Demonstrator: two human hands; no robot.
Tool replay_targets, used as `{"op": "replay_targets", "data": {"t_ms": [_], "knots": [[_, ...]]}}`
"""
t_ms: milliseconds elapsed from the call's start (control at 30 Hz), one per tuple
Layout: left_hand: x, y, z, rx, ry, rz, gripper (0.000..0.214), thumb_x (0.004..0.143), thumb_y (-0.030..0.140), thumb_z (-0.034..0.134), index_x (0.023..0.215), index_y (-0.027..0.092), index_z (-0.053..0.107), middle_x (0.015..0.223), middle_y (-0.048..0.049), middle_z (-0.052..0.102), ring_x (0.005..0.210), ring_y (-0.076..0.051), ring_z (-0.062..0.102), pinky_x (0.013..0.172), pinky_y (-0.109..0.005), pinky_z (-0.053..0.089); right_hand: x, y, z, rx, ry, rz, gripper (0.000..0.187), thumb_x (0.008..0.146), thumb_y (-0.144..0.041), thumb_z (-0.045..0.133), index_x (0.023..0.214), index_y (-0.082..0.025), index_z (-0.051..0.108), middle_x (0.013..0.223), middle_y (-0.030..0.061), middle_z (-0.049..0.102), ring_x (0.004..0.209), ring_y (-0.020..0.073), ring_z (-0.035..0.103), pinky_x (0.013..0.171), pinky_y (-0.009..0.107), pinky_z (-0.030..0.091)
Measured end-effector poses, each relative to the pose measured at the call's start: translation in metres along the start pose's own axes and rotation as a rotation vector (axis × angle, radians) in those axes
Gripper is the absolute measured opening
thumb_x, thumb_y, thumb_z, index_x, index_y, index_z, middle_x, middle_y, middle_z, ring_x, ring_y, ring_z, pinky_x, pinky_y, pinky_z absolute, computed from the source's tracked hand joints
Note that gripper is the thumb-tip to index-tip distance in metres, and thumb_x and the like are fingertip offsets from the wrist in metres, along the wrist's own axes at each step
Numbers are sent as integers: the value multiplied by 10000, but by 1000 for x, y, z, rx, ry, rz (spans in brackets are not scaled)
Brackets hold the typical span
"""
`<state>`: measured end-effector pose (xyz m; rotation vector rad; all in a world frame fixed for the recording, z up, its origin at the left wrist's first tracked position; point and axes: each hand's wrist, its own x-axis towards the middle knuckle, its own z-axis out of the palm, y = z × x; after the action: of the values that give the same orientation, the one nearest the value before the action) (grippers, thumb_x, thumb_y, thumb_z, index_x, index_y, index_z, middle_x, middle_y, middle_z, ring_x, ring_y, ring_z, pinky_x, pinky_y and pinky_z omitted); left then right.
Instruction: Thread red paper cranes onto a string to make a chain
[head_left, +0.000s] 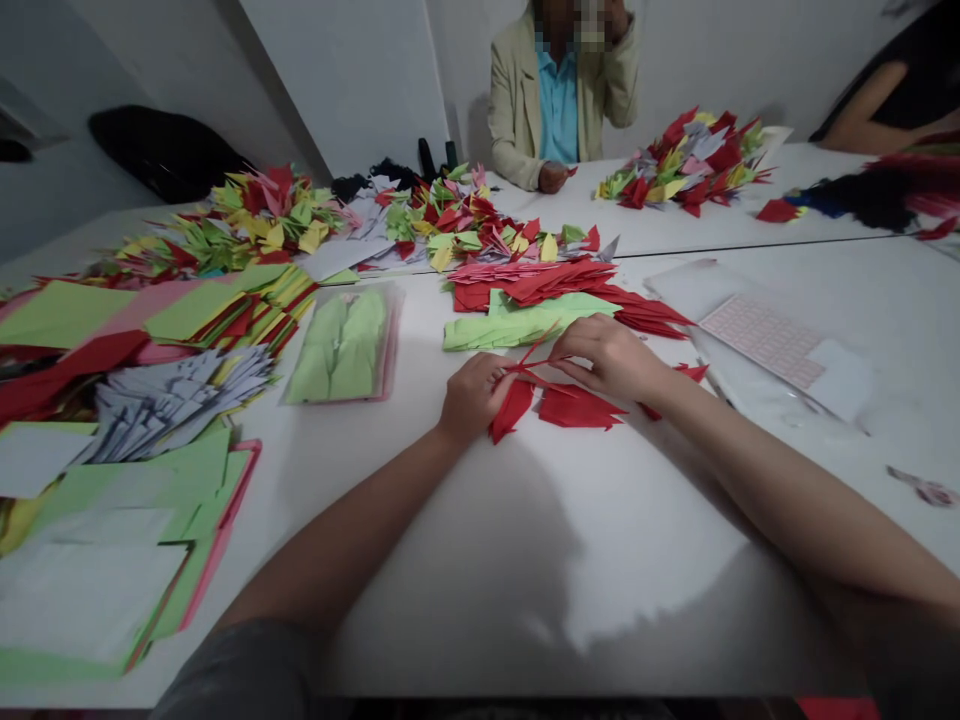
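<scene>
Red folded paper [523,368]: axis crosswise | my left hand [474,396] pinches its left, bulkier end | my right hand [609,355] pinches a right tip

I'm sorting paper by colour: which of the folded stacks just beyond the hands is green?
The light green stack, lying just beyond the left hand; behind it, the red stack and pink stack differ in colour.

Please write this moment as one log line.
left hand: holds red folded paper; right hand: pinches it; beyond: green paper stack

White table [637,520] under folded papers [577,407]
</scene>
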<state>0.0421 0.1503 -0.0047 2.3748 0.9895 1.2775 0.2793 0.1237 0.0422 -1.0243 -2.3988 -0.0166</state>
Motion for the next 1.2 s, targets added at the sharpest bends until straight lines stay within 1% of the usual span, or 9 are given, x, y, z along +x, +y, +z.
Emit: {"op": "replay_targets", "data": {"t_ms": [100,267,467,533,633,833,967,1133,1200], "knots": [[-2,0,1,-39,13,61,85,856,206,604,905,197,672,835,-36,689,775,-152,629,755,-271,494,-2,-8,7,-80,23,24,246,958,-284,422,959,-194,652,926,103,682,892,231,579,797,365,390],[-6,2,2,-37,-55,99,117,881,224,584,944,204,681,925,-62,714,904,-173,654,848,-294,496,-10,-27,20,-166,53,41,275,981,-267,384,970,-188,646,948,96,686,888,218,561,785,354,368],[-6,-1,3,30,-87,125,122,879,233,601,959,185,681,927,-72,708,904,-175,654,849,-296,507,-25,-36,35,-152,222,110,195,964,-241,460,1014,-191,642,981,75,701,921,211,570,807,360,378],[-6,-4,4,36,-59,175,113,883,226,604,953,179,678,919,-67,710,885,-166,660,827,-287,521,-26,-35,41,-150,295,100,163,953,-240,493,1011,-195,638,963,63,710,903,204,580,801,359,382],[-7,-9,5,39,-24,252,97,878,215,619,944,175,678,903,-60,713,848,-153,671,797,-277,540,-26,-34,47,-153,348,47,122,940,-227,526,1003,-195,625,968,51,714,898,193,588,815,360,384],[-7,-6,2,65,4,318,77,867,200,641,930,183,681,867,-45,726,824,-145,687,782,-276,567,-26,-36,48,-182,354,1,84,923,-216,548,975,-192,609,929,56,694,873,189,580,807,362,396],[-6,-4,-1,82,2,371,130,882,162,611,993,184,675,935,-51,738,884,-146,701,814,-278,584,-26,-36,49,-199,381,10,96,906,-196,564,994,-181,600,946,68,689,871,195,578,795,367,403],[-6,-4,0,203,-77,525,143,897,126,566,998,144,665,955,-69,739,907,-162,707,847,-282,596,-21,-39,51,-175,345,-43,72,916,-192,547,962,-185,601,917,55,695,852,184,579,794,359,405],[-6,-3,0,196,-98,542,133,899,116,557,983,138,658,940,-67,737,900,-156,706,848,-271,596,-20,-39,52,-164,335,-30,80,924,-187,530,961,-186,600,916,55,695,855,182,582,806,361,405]]}}
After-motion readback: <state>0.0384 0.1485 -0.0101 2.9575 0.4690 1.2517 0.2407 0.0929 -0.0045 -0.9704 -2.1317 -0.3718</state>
